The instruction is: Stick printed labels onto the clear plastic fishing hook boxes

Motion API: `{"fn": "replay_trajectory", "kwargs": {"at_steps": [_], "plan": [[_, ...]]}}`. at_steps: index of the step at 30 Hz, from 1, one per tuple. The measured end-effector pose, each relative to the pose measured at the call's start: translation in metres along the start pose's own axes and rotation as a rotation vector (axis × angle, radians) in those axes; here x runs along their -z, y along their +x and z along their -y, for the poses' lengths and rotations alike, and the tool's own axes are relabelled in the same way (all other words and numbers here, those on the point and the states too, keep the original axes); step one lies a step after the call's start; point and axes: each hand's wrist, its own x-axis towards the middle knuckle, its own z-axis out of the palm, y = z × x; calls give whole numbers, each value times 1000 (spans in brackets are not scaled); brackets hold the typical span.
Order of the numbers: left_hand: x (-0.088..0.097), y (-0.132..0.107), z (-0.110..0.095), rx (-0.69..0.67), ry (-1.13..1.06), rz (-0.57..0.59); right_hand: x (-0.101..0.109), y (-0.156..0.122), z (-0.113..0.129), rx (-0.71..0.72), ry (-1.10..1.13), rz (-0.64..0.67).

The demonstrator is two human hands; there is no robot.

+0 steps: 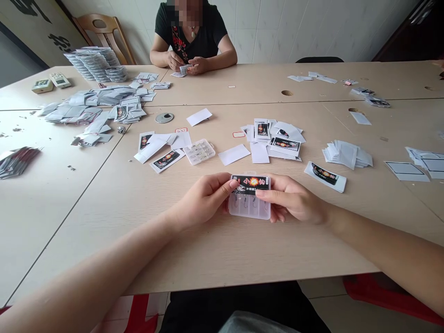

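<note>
With my left hand [210, 196] I pinch the left end of a clear plastic box [249, 210], thumb over its black label [245, 186], while my right hand [294, 200] grips the other end, fingers curled behind. I have the box over the table [194, 252] in front of me, nearer than the second box [199, 151] and the pile of printed cards [284, 144].

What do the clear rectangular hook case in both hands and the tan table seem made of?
Clear rectangular case: likely hard plastic, slightly glossy; hooks show through it.
Tan table: perhaps wood-grain laminate, satin; faint grain and straight seams show.
</note>
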Motion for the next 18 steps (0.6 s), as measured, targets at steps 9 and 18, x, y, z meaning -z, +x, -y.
{"fn": "replay_trajectory", "kwargs": {"at_steps": [9, 18], "plan": [[-2, 0, 2, 101, -187, 57, 3, 4, 2, 8, 27, -94], [0, 2, 6, -60, -155, -526, 16, 23, 8, 71, 380, -293]]}}
